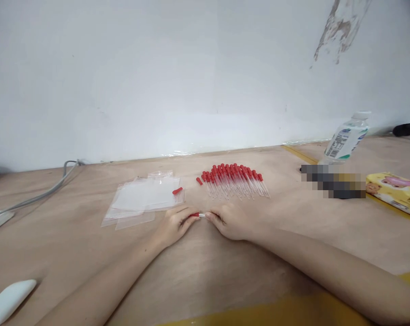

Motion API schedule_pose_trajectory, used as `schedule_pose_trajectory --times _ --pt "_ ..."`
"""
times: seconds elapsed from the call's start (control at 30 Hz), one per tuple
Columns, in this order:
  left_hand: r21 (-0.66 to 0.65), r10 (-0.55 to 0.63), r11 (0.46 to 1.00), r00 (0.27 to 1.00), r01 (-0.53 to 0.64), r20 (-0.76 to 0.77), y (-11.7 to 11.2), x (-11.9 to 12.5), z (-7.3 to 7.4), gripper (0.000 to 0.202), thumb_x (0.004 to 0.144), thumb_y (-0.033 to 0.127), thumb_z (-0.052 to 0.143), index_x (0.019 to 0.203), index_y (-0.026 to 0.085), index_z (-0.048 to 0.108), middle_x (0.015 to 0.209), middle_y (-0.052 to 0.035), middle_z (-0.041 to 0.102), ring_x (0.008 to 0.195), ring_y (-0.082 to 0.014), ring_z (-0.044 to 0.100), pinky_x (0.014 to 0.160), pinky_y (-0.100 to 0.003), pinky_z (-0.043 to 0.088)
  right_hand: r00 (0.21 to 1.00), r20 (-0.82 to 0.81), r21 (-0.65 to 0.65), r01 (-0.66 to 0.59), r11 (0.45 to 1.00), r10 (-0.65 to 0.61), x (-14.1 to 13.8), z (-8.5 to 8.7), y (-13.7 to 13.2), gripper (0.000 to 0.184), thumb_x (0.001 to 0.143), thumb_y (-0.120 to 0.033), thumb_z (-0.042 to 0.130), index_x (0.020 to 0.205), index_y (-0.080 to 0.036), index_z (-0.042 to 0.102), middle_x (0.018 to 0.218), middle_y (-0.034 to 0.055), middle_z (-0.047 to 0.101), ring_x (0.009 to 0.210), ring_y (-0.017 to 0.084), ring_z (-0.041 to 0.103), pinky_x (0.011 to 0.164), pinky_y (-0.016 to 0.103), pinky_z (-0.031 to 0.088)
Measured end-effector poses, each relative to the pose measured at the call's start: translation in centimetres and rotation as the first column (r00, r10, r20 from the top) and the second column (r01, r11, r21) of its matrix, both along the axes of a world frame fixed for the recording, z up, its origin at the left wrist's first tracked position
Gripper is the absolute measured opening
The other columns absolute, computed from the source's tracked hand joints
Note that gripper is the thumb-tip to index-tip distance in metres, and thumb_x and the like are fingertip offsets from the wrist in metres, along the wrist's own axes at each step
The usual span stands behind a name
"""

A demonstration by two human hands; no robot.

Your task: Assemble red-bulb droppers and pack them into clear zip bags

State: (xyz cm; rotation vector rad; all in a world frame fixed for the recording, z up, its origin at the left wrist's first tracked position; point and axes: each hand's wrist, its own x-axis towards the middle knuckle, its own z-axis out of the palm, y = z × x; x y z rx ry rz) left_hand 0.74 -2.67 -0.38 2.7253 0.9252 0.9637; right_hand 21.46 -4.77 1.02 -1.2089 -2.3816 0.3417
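Between my two hands is a glass dropper, its red rubber bulb (pixel 194 214) pinched in the fingers of my left hand (pixel 175 222). The clear glass tube (pixel 202 215) runs from the bulb into my right hand (pixel 230 221), whose closed fingers grip it and hide its far end. Just behind my right hand lies a fanned row of droppers (pixel 233 179), red bulbs pointing to the wall. One loose red bulb (pixel 199 181) rests at the row's left end. Another red bulb (pixel 177 191) lies on a stack of clear zip bags (pixel 133 194) behind my left hand.
A clear labelled bottle (pixel 347 138) stands tilted in view at the back right, near a yellow packet (pixel 397 192) and a blurred-out dark item (pixel 334 181). Grey cable (pixel 45 195) crosses the left side. A white object (pixel 11 299) sits front left; a wall (pixel 157 81) closes off the back.
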Motion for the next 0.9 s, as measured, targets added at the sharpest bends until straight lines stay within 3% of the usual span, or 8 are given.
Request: schedule_pose_trajectory --times 0.13,0.27,0.33,0.4,0.47,0.57,0.73,0.9 --pt "0.166 0.161 0.972 0.986 -0.165 0.039 0.9 -1.1 -0.1 0.026 0.083 0.029 0.057 0.107 0.019 0.058 0.101 -0.0072 0.064 0.097 -0.0213 0.055 0.088 -0.036 0.041 0.996 -0.069 -0.153 0.042 0.987 -0.053 0.5 0.8 0.5 0.022 0.083 -0.026 0.047 0.068 -0.017 0.059 0.061 0.0014 0.061 0.052 0.010 0.048 0.049 0.022 0.029" --pt "0.097 0.362 0.926 0.931 -0.366 0.054 1.4 -1.8 -0.2 0.022 0.084 0.031 0.052 0.101 0.019 0.059 0.100 -0.0074 0.062 0.097 -0.0228 0.054 0.084 -0.038 0.041 0.936 -0.251 -0.452 0.114 0.885 -0.249 2.0 1.2 2.7 0.022 0.082 -0.029 0.048 0.068 -0.015 0.059 0.059 0.0030 0.064 0.051 0.011 0.056 0.050 0.022 0.038" --pt "0.057 0.434 0.898 0.900 -0.436 0.042 1.4 -1.9 -0.1 0.019 0.086 0.030 0.047 0.091 0.019 0.061 0.093 -0.0064 0.063 0.092 -0.0223 0.054 0.081 -0.037 0.041 0.903 -0.250 -0.391 0.236 0.890 -0.349 2.3 1.5 4.2 0.024 0.081 -0.030 0.049 0.065 -0.016 0.060 0.059 0.0035 0.064 0.054 0.012 0.058 0.053 0.023 0.041" --pt "0.052 0.489 0.871 0.872 -0.489 0.021 1.4 -1.8 -0.1 0.019 0.086 0.029 0.045 0.086 0.019 0.061 0.090 -0.0061 0.062 0.090 -0.0227 0.054 0.080 -0.038 0.040 0.871 -0.185 -0.238 0.409 0.881 -0.454 1.9 1.8 5.6 0.024 0.078 -0.031 0.051 0.062 -0.017 0.062 0.060 0.0038 0.065 0.060 0.015 0.060 0.056 0.025 0.041" --pt "0.059 0.512 0.858 0.859 -0.511 0.000 1.4 -1.8 -0.1 0.016 0.084 0.027 0.047 0.085 0.019 0.060 0.090 -0.0060 0.062 0.090 -0.0232 0.053 0.081 -0.038 0.039 0.830 -0.100 -0.124 0.536 0.835 -0.548 1.1 2.0 6.9 0.025 0.077 -0.033 0.052 0.060 -0.019 0.063 0.063 0.0048 0.066 0.066 0.018 0.061 0.057 0.027 0.040" --pt "0.058 0.515 0.856 0.857 -0.513 -0.014 1.4 -1.8 -0.1 0.012 0.082 0.026 0.050 0.084 0.019 0.060 0.090 -0.0057 0.061 0.091 -0.0234 0.052 0.081 -0.037 0.038 0.784 0.000 -0.059 0.620 0.782 -0.621 -0.2 1.9 8.5 0.027 0.079 -0.035 0.049 0.064 -0.019 0.065 0.072 0.0069 0.067 0.075 0.022 0.062 0.061 0.029 0.041" --pt "0.059 0.516 0.855 0.856 -0.515 -0.014 1.5 -1.9 -0.2 0.012 0.082 0.026 0.051 0.085 0.019 0.060 0.089 -0.0057 0.061 0.091 -0.0238 0.052 0.079 -0.036 0.038 0.743 0.089 0.024 0.664 0.747 -0.663 -1.4 1.5 9.3 0.034 0.083 -0.043 0.043 0.088 -0.016 0.064 0.087 0.0119 0.067 0.086 0.025 0.062 0.068 0.033 0.043" --pt "0.063 0.561 0.827 0.828 -0.559 -0.012 1.4 -1.7 -0.1 0.014 0.083 0.026 0.049 0.087 0.020 0.060 0.090 -0.0061 0.061 0.090 -0.0244 0.051 0.077 -0.037 0.038 0.881 0.095 0.077 0.458 0.885 -0.464 -4.8 1.0 7.2 0.034 0.086 -0.045 0.039 0.092 -0.019 0.062 0.090 0.0088 0.066 0.085 0.022 0.061 0.070 0.032 0.042"
